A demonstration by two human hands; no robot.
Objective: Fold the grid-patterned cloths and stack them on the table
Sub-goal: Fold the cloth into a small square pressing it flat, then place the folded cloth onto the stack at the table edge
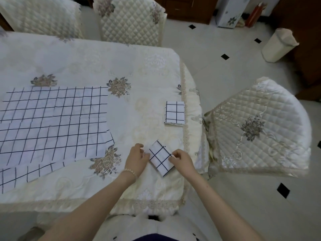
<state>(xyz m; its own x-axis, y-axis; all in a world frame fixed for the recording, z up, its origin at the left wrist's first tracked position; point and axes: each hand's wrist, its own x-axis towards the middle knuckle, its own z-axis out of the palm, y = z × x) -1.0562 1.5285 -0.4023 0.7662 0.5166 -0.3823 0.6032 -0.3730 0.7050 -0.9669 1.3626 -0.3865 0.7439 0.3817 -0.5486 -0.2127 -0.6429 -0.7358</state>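
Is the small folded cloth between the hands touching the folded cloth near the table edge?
Apart. The head view shows bare tablecloth between the small folded cloth held by both hands and the folded cloth near the edge.

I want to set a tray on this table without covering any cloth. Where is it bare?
Bare: the far stretch beyond the unfolded cloths, and the middle strip between them and the folded stack. Crowded: the left side, and the near right corner where both hands work a folded cloth.
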